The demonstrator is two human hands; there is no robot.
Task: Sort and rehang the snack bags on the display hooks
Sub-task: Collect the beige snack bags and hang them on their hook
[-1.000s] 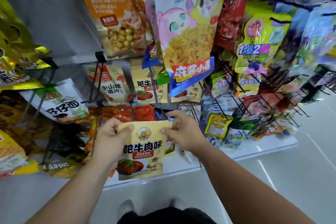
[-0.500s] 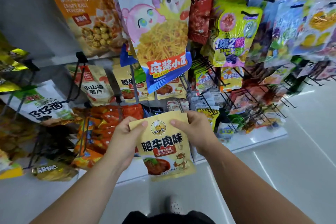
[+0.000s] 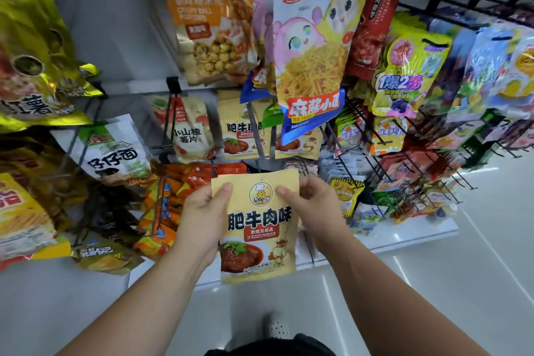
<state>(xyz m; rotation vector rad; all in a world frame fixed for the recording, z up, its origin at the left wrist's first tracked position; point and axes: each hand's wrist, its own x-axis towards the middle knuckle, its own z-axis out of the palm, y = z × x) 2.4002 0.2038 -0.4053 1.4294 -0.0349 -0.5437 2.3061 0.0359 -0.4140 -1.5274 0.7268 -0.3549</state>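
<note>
the task looks only partly done, and this bag is mid-way through its own step. the yellow beef-flavour bag (image 3: 257, 228) is off any hook, held upright and face-on in the near centre, just in front of the rack. the left hand (image 3: 202, 211) pinches its top left corner, thumb on the front and fingers behind; the right hand (image 3: 315, 205) pinches the top right corner the same way. neither hand is free.

just beyond it, a little further up, hang the matching bags (image 3: 239, 133) of the same yellow print, and a grey hook (image 3: 257, 136) juts out in front of them. that row is the likely home for the held bag, so the sorting of this one seems settled and only the hanging is left. its hang hole is too small to make out, so i cannot tell how well it lines up with the prong.

much is hung already: the popcorn bag (image 3: 208, 14) far left of centre, the cartoon noodle bag (image 3: 312, 46) beside it, and rows of packs on the black wire rack (image 3: 450, 10) to the right. lower down, small packets (image 3: 367, 218) lie loose on the white base shelf (image 3: 419, 235), and more bags sit in a jumble at the near left, so a fair share of the work seems to remain
</note>
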